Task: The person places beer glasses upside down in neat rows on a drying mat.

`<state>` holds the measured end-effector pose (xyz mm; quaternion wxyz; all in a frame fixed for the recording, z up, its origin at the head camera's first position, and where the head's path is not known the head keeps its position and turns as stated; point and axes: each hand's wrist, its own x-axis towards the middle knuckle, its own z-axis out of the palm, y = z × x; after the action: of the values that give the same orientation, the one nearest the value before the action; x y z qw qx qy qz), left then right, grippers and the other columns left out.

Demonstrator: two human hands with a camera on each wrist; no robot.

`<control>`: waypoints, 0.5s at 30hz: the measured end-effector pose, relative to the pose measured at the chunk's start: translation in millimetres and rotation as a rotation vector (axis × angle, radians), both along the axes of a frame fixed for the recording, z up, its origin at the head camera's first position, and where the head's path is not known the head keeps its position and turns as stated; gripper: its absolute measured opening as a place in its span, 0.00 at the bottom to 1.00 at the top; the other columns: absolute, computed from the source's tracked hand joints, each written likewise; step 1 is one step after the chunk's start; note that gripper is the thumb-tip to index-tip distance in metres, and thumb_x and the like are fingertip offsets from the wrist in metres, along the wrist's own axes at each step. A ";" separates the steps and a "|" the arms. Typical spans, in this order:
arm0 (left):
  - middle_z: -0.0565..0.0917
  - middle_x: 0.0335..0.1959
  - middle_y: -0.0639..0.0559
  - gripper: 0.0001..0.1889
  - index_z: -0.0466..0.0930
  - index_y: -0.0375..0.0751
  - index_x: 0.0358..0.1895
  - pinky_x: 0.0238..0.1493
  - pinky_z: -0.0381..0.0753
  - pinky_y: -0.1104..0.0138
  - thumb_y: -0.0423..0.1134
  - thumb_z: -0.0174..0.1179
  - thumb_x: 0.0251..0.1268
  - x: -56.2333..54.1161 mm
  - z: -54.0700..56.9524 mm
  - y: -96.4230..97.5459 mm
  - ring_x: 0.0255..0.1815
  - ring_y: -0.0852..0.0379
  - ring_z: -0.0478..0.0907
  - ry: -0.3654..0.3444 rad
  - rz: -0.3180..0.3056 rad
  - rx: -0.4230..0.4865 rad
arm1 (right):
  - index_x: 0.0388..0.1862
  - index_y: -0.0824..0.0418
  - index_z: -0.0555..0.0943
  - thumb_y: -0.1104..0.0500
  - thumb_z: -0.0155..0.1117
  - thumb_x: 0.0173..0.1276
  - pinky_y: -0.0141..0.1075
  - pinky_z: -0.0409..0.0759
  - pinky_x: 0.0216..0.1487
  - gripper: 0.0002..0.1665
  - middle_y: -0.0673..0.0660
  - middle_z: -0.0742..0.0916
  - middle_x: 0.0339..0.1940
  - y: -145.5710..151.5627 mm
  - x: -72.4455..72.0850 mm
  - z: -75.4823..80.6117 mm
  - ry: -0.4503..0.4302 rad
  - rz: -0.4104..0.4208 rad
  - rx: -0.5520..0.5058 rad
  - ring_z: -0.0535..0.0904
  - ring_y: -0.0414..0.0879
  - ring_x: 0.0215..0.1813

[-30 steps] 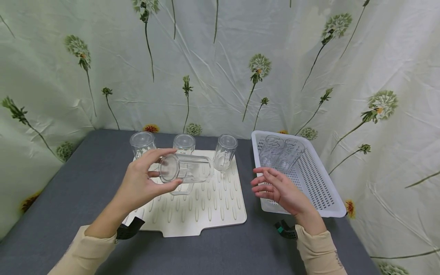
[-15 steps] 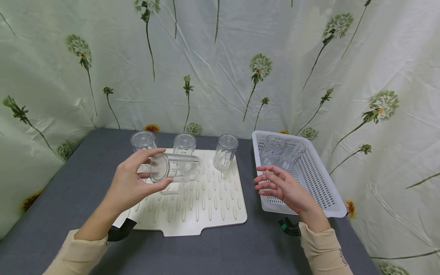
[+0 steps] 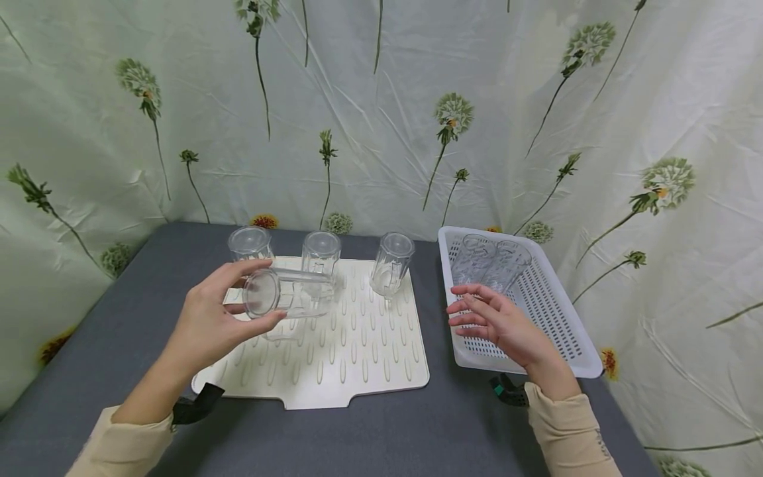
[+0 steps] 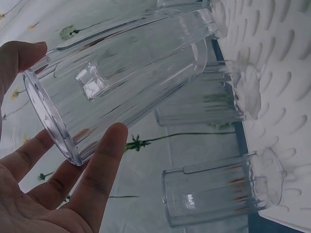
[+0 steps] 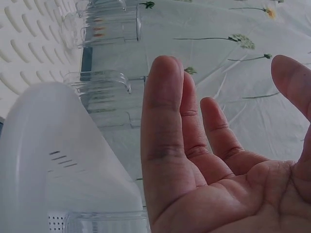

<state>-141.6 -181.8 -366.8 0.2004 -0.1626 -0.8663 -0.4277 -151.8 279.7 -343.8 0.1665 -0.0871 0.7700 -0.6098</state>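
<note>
Fingers of the left hand grip a clear glass by what appears to be its base end; the glass lies on its side in the air, mouth toward the right. Compared with half a second ago, hand and glass sit farther left over the pale board. Judged from this shift, positioning is in progress: the glass is not yet set down, although its transparent walls make the gap beneath hard to confirm. The right hand holds nothing; its fingers are loosely bent near the left side of the white basket, contact uncertain. Beyond, three glasses stand upside down: the left-hand one, the middle one and the right-hand one. The left hand and held glass hide the lower part of the first. Two more glasses rest in the basket; their outlines overlap, and the right wrist view cuts them off. Behind hangs a flowered curtain, cropped above.
</note>
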 end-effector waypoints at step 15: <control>0.85 0.62 0.52 0.39 0.81 0.59 0.70 0.40 0.84 0.82 0.43 0.86 0.51 4.0 -1.9 -9.2 0.52 0.76 0.74 -0.019 0.043 -0.027 | 0.77 0.72 0.65 0.51 0.53 0.88 0.36 0.90 0.57 0.32 0.53 0.87 0.55 4.7 -0.4 4.6 0.009 -0.014 0.021 0.89 0.44 0.53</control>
<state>-137.6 -191.0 -368.7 0.1990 -0.1426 -0.8772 -0.4131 -152.1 284.4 -339.3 0.1595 -0.0828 0.7776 -0.6025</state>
